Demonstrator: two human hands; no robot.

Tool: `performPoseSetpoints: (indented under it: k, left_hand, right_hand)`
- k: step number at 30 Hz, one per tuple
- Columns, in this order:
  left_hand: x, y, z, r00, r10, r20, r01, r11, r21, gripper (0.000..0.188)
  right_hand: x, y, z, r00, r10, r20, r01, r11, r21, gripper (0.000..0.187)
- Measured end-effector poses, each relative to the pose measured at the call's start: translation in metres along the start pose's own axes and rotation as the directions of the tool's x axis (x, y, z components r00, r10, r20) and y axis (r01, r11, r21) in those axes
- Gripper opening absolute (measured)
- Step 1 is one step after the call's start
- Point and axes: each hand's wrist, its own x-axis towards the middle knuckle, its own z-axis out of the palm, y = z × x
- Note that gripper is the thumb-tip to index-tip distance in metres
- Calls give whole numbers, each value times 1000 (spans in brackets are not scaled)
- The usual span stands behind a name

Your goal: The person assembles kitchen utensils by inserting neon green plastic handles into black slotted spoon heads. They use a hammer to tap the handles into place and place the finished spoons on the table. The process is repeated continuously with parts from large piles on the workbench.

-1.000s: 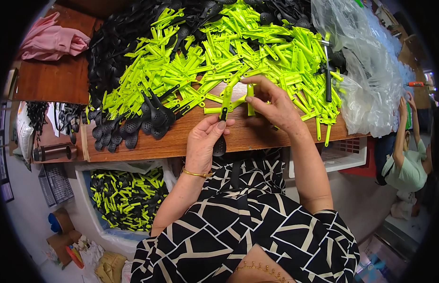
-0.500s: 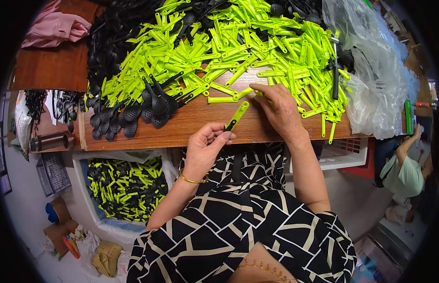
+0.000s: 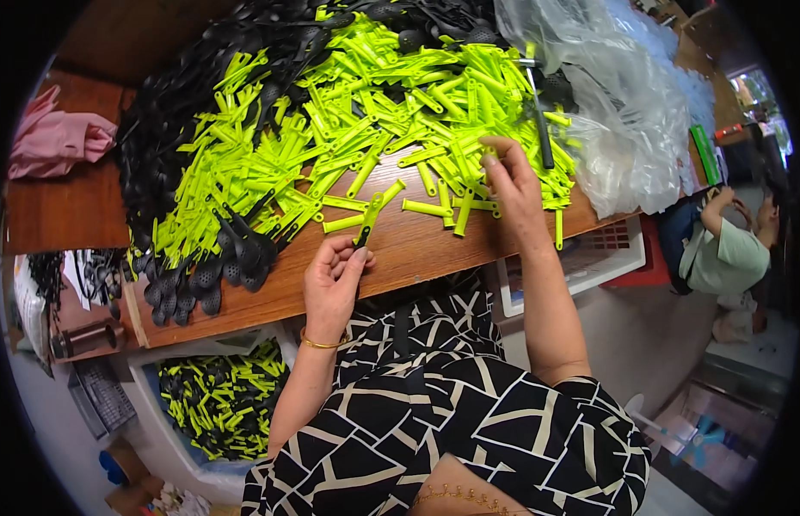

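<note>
Left grip (image 3: pixel 333 279): lime-green handle (image 3: pixel 371 217) (black-stemmed)

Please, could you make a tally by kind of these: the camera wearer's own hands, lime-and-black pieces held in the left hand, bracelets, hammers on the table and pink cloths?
Hands: 2 (left hand, right hand)
Lime-and-black piece in the left hand: 1
Bracelet: 1
Hammer: 1
Pink cloth: 1
Total: 6

The right hand (image 3: pixel 519 185) now sits farther right, closer to the hammer (image 3: pixel 543 125) and farther from the left hand (image 3: pixel 333 279); more loose handles (image 3: pixel 426 208) lie on the table (image 3: pixel 430 251) between the hands.
</note>
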Motion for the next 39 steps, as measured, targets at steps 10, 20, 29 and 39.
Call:
performPoseSetpoints:
  k: [10, 20, 29, 39]
  left_hand:
    - [8, 6, -6, 996, -85, -2, 85, 996, -24, 22]
    - [5, 24, 11, 866, 457, 203, -379, 335, 862, 31]
    - [11, 34, 2, 878, 455, 152, -316, 310, 897, 36]
    - [76, 77, 5, 783, 523, 336, -532, 282, 798, 26]
  right_hand:
    - [24, -8, 2, 933, -340, 116, 356, 831, -428, 22]
    - [49, -3, 15, 875, -484, 35, 455, 794, -403, 17]
    - [108, -7, 15, 959, -243, 148, 247, 453, -857, 23]
    - [63, -26, 27, 947, -279, 159, 321, 830, -456, 23]
